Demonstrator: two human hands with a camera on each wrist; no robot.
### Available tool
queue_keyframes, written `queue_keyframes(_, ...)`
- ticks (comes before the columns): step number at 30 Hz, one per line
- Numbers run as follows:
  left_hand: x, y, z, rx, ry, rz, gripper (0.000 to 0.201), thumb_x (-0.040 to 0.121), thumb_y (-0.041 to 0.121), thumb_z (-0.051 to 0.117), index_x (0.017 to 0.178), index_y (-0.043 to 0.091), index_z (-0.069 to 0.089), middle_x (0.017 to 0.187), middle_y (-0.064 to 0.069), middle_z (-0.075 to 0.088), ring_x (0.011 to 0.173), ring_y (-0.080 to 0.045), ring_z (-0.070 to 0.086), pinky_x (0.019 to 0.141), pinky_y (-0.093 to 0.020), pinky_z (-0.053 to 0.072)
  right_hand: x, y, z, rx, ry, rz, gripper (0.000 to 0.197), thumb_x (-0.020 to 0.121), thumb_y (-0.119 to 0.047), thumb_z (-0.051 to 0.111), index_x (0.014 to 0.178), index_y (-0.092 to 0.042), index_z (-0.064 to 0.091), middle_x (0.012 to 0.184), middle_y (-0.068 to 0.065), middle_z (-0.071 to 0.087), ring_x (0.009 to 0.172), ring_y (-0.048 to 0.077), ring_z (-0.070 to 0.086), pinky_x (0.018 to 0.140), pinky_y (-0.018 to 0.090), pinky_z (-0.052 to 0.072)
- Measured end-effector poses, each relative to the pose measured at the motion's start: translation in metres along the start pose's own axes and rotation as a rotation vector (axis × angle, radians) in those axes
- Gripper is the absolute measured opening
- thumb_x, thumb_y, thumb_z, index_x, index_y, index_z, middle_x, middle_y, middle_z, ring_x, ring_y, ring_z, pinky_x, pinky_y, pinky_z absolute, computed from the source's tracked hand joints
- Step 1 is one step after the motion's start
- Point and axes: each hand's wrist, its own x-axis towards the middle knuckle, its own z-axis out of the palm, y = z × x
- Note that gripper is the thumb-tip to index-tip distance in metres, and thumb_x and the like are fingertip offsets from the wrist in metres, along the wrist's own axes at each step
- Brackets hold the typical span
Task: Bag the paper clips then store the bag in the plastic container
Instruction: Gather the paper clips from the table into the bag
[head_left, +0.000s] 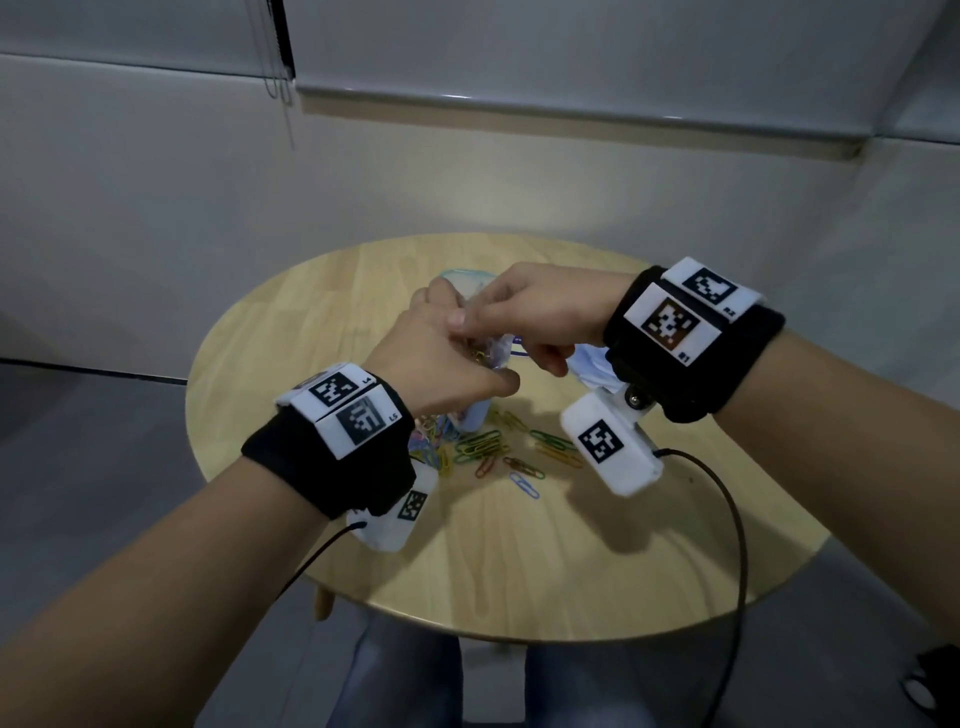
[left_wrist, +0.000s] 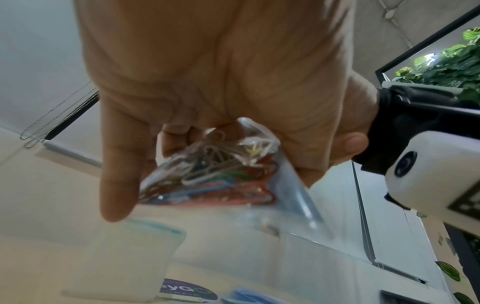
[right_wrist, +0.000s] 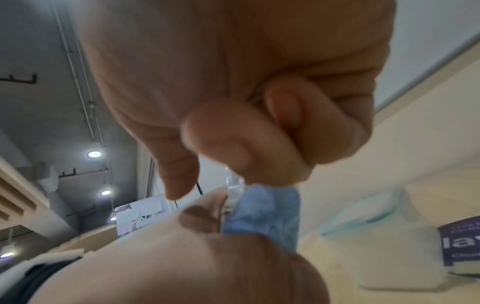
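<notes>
A small clear plastic bag (left_wrist: 207, 170) holds a bunch of coloured paper clips. My left hand (head_left: 467, 353) grips it from the side, above the middle of the round wooden table (head_left: 571, 561). My right hand (head_left: 483, 317) pinches the bag's top edge (right_wrist: 262, 214) with curled fingers, right against the left hand. Several loose coloured paper clips (head_left: 493, 449) lie on the table below and in front of the hands. The clear plastic container (head_left: 457, 275) with a teal rim stands just behind the hands, mostly hidden; it also shows in the left wrist view (left_wrist: 124, 257) and the right wrist view (right_wrist: 376, 236).
A pale blue-white object (head_left: 592, 366) lies on the table under my right wrist. Black cables (head_left: 727, 519) run from the wrist cameras across the table's near right side. The table edge curves close in front of the person's knees (head_left: 405, 675).
</notes>
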Motion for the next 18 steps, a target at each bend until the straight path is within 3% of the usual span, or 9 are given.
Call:
queue_keyframes(2, 0.0022, -0.0020, -0.0022, 0.043, 0.025, -0.045, 0.066, 0.050, 0.050, 0.072, 0.099, 0.018, 0.042, 0.105, -0.002, 0.043, 0.094, -0.022, 0.052, 0.065, -0.030, 0.039, -0.0027, 0.0020, -0.0042, 0.017, 0.068, -0.078, 0.023, 0.087, -0.036, 0.061, 0.090, -0.015, 0.072, 0.073, 0.006, 0.064, 0.034, 0.016, 0.043, 0.040, 0.023, 0.030)
queue_keyframes(4, 0.0036, -0.0031, -0.0047, 0.067, 0.044, -0.053, 0.072, 0.051, 0.050, 0.076, 0.104, 0.016, 0.040, 0.106, -0.002, 0.045, 0.093, -0.022, 0.053, 0.061, -0.030, 0.038, -0.0042, 0.0036, -0.0082, 0.087, 0.163, -0.147, 0.011, 0.081, -0.021, 0.070, 0.089, -0.014, 0.075, 0.072, 0.003, 0.068, 0.038, 0.017, 0.043, 0.035, 0.021, 0.035)
queue_keyframes(8, 0.0039, -0.0012, -0.0064, 0.087, 0.056, -0.029, 0.072, 0.054, 0.049, 0.077, 0.105, 0.014, 0.040, 0.105, -0.002, 0.045, 0.090, -0.020, 0.052, 0.056, -0.028, 0.035, -0.0064, 0.0068, -0.0076, 0.168, 0.240, -0.159, 0.012, 0.075, -0.005, 0.074, 0.084, -0.004, 0.066, 0.060, 0.001, 0.066, 0.031, 0.008, 0.039, 0.031, 0.017, 0.032)
queue_keyframes(11, 0.0055, 0.0013, -0.0057, 0.092, 0.044, -0.029, 0.072, 0.050, 0.050, 0.073, 0.104, 0.013, 0.043, 0.104, -0.002, 0.044, 0.092, -0.021, 0.052, 0.062, -0.030, 0.037, -0.0070, 0.0050, -0.0028, 0.123, 0.145, -0.129, 0.003, 0.083, -0.005, 0.063, 0.082, -0.008, 0.063, 0.064, 0.004, 0.067, 0.029, 0.011, 0.036, 0.031, 0.017, 0.030)
queue_keyframes(14, 0.0053, 0.0016, -0.0051, 0.068, 0.040, -0.032, 0.073, 0.047, 0.051, 0.070, 0.104, 0.014, 0.043, 0.104, -0.002, 0.045, 0.091, -0.020, 0.053, 0.061, -0.030, 0.038, -0.0095, 0.0031, -0.0026, 0.086, 0.137, -0.122, 0.004, 0.083, -0.007, 0.063, 0.082, -0.008, 0.066, 0.063, 0.002, 0.068, 0.029, 0.012, 0.036, 0.031, 0.017, 0.032)
queue_keyframes(16, 0.0054, 0.0002, -0.0062, 0.059, 0.046, -0.029, 0.072, 0.049, 0.049, 0.072, 0.104, 0.014, 0.041, 0.104, -0.002, 0.046, 0.089, -0.020, 0.053, 0.059, -0.030, 0.038, -0.0116, 0.0023, -0.0034, 0.161, 0.233, -0.161, 0.002, 0.080, -0.009, 0.069, 0.079, -0.007, 0.068, 0.059, 0.001, 0.068, 0.030, 0.010, 0.038, 0.031, 0.018, 0.033)
queue_keyframes(18, 0.0054, -0.0015, -0.0091, 0.087, 0.038, -0.030, 0.071, 0.052, 0.047, 0.075, 0.104, 0.014, 0.040, 0.103, -0.003, 0.047, 0.088, -0.020, 0.052, 0.056, -0.029, 0.036, -0.0114, 0.0060, -0.0071, 0.307, 0.432, -0.197, 0.009, 0.078, -0.013, 0.072, 0.077, -0.006, 0.067, 0.065, 0.007, 0.070, 0.030, 0.010, 0.041, 0.032, 0.020, 0.035)
